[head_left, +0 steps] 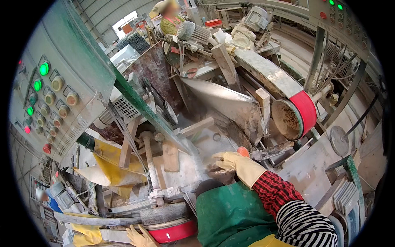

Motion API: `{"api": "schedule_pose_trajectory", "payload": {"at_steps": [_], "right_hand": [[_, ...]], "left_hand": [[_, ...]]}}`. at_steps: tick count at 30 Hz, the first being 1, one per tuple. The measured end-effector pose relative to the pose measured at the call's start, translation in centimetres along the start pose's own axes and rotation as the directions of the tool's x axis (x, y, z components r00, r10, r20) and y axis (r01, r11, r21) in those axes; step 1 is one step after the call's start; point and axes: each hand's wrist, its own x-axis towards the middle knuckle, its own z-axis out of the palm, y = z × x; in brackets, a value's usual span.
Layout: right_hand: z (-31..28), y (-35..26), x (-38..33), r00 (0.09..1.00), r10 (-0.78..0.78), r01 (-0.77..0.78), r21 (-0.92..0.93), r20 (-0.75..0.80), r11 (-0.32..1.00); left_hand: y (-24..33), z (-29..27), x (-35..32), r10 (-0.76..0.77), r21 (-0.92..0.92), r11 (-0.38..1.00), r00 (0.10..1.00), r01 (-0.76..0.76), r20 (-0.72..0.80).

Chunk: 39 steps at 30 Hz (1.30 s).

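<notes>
My right hand [238, 165], in a pale yellow rubber glove, reaches over the middle of a dusty machine. Its fingers are together and bent down over a brownish edge; what they hold, if anything, is hidden. An orange round knob-like piece [243, 151] sits right behind that hand. My left hand [140, 236], gloved the same way, is low in the view, fingers apart, beside a wheel with a red belt [175, 231]. Nothing shows in it, though the lower edge cuts it off. A green apron [234, 210] covers my front.
A control panel [49, 94] with lit green buttons stands at the left; another panel [339, 18] is at the upper right. A second red-belted wheel [303, 113], wooden blocks [170, 156] and stacked thin tiles [345, 196] surround the work spot. Another person [170, 22] is at the back.
</notes>
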Motion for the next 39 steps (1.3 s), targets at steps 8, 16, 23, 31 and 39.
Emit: {"api": "schedule_pose_trajectory", "payload": {"at_steps": [8,16,23,31,39], "right_hand": [[-1.2,-2.4,-0.7,0.992,0.114,-0.111,-0.050,0.055,0.993],[-0.3,-1.1,-0.3,0.996,0.068,-0.064,-0.071,0.057,0.995],[-0.4,-1.9,-0.4,0.997,0.066,-0.062,-0.076,0.050,0.995],[-0.2,-2.0,-0.5,0.998,0.062,-0.060,-0.063,0.033,0.996],[-0.4,-2.1,-0.4,0.995,0.091,-0.088,-0.082,0.042,0.993]], "left_hand": [[0.7,-0.7,-0.2,-0.019,-0.016,1.000,0.999,0.019,0.027],[2.0,-1.4,-0.7,-0.097,0.004,0.995,0.990,0.097,0.103],[1.1,1.0,-0.8,-0.200,0.026,0.980,0.965,0.199,0.167],[1.1,0.9,-1.2,-0.198,0.001,0.979,0.962,0.202,0.189],[1.7,1.2,-1.3,-0.168,-0.003,0.985,0.969,0.171,0.180]]}}
